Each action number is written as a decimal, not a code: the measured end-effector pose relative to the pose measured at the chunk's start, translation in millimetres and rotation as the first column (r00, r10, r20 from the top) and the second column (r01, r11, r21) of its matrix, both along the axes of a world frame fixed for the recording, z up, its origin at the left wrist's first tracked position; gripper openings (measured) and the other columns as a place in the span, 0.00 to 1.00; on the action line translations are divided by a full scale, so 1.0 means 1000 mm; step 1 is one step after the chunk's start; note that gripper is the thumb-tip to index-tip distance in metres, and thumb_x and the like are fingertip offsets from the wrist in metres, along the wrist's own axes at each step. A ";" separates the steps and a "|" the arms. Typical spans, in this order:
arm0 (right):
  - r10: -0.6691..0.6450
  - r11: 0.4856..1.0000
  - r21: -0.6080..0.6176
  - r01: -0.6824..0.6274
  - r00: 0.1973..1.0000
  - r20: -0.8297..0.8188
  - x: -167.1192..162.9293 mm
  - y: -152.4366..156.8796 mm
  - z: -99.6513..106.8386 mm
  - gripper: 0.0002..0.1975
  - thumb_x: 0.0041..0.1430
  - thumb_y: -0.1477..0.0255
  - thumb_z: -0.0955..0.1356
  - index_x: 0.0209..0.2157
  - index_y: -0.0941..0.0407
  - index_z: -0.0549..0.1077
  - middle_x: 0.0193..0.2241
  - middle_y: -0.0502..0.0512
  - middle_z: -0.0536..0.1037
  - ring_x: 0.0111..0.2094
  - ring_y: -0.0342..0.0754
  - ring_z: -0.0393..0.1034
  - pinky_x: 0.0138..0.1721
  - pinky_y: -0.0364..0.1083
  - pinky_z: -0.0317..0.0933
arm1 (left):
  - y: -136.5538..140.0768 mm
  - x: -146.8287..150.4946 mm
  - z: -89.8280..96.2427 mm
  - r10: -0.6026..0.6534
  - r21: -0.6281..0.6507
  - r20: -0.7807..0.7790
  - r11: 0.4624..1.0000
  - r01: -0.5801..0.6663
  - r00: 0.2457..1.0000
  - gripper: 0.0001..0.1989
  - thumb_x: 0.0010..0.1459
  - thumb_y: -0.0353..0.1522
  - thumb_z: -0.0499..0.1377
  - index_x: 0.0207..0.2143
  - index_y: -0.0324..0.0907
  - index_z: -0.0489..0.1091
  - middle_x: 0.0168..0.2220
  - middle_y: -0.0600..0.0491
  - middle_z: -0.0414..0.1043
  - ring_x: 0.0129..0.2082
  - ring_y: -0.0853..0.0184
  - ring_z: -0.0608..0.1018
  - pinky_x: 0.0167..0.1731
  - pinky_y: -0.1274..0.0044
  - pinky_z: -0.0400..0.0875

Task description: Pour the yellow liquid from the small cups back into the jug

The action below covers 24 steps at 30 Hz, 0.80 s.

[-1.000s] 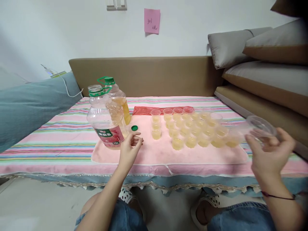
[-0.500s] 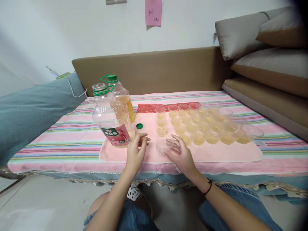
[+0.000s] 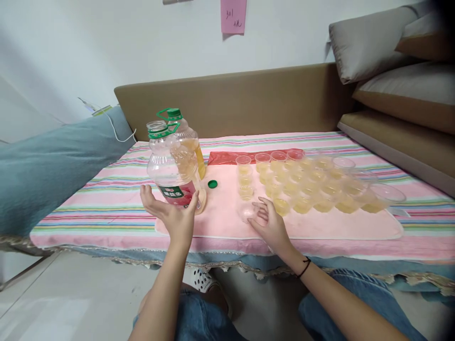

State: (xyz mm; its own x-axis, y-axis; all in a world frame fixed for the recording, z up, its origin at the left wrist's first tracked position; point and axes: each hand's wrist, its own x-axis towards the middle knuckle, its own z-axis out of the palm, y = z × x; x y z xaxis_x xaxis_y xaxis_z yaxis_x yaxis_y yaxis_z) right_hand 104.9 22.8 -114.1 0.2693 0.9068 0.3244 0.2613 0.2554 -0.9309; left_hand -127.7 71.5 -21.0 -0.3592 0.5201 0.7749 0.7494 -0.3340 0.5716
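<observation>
My left hand is spread wide in front of a large clear bottle with a pink and green label. The bottle has no cap on its neck and a little pale liquid low inside; whether my fingers touch it I cannot tell. My right hand has thumb and fingertips around the side of a clear plastic cup, which stands on the pink cloth and looks empty. Behind that cup, a short column of cups holds pale yellow liquid. A green cap lies right of the bottle.
A second bottle, capped and partly filled with yellow liquid, stands behind the first. Several rows of filled cups stand on the right. A red plastic sheet lies behind the column. Cushions are stacked at the far right.
My left hand has moved left from near the cup to the front of the large bottle, its fingers opening wide. My right hand stays at the cup. The view has shifted slightly.
</observation>
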 end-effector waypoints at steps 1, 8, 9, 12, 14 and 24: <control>0.003 1.000 -0.008 -0.003 1.000 -0.001 0.000 0.001 -0.001 0.33 0.52 0.61 0.71 0.56 0.55 0.61 0.51 0.64 0.74 0.50 0.56 0.71 0.56 0.60 0.67 | 0.004 -0.003 -0.001 -0.012 -0.059 0.055 0.998 0.016 0.998 0.59 0.42 0.43 0.72 0.66 0.39 0.39 0.68 0.33 0.41 0.71 0.48 0.46 0.69 0.56 0.40; 0.006 0.999 -0.037 -0.007 1.000 -0.019 0.001 0.004 -0.007 0.34 0.50 0.60 0.72 0.57 0.55 0.61 0.51 0.64 0.73 0.49 0.56 0.71 0.55 0.61 0.66 | 0.021 -0.002 -0.009 -0.101 -0.152 0.176 0.980 0.128 0.979 0.67 0.34 0.40 0.76 0.67 0.40 0.36 0.69 0.30 0.39 0.70 0.47 0.50 0.68 0.58 0.45; 0.008 0.999 -0.039 -0.009 1.000 -0.024 0.001 0.004 -0.007 0.35 0.50 0.60 0.72 0.57 0.55 0.61 0.50 0.64 0.73 0.49 0.56 0.72 0.55 0.61 0.67 | 0.022 -0.001 -0.010 -0.090 -0.146 0.162 0.983 0.114 0.983 0.67 0.34 0.40 0.76 0.67 0.40 0.36 0.69 0.31 0.40 0.70 0.47 0.50 0.68 0.57 0.45; 0.013 0.999 -0.041 -0.014 0.999 -0.033 0.002 0.004 -0.009 0.35 0.49 0.60 0.72 0.57 0.54 0.61 0.51 0.64 0.73 0.50 0.56 0.71 0.55 0.61 0.67 | 0.026 0.004 -0.010 -0.039 -0.153 0.123 0.986 0.058 0.992 0.67 0.34 0.42 0.76 0.67 0.39 0.36 0.68 0.30 0.42 0.70 0.45 0.49 0.68 0.56 0.45; 0.015 0.999 -0.042 -0.016 0.999 -0.033 0.002 0.004 -0.009 0.35 0.49 0.60 0.72 0.57 0.54 0.60 0.51 0.64 0.73 0.50 0.56 0.71 0.55 0.61 0.67 | 0.029 0.006 -0.010 -0.015 -0.169 0.117 0.985 0.035 0.993 0.67 0.35 0.44 0.75 0.67 0.38 0.35 0.69 0.30 0.41 0.70 0.44 0.49 0.68 0.56 0.44; 0.024 1.000 -0.002 -0.024 1.000 -0.007 0.004 0.001 -0.008 0.35 0.49 0.61 0.72 0.57 0.55 0.60 0.55 0.67 0.70 0.56 0.59 0.67 0.58 0.62 0.64 | 0.033 0.009 -0.007 0.038 -0.116 0.176 0.993 -0.017 0.984 0.60 0.38 0.34 0.74 0.66 0.42 0.38 0.68 0.33 0.44 0.69 0.45 0.52 0.66 0.54 0.48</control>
State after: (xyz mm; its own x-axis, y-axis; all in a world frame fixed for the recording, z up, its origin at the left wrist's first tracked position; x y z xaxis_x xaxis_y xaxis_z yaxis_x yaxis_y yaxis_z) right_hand 108.6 24.2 -122.5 0.2495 0.9137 0.3207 0.2481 0.2598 -0.9333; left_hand -118.7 104.6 -28.4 -0.5011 0.5891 0.6339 0.6408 -0.2397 0.7294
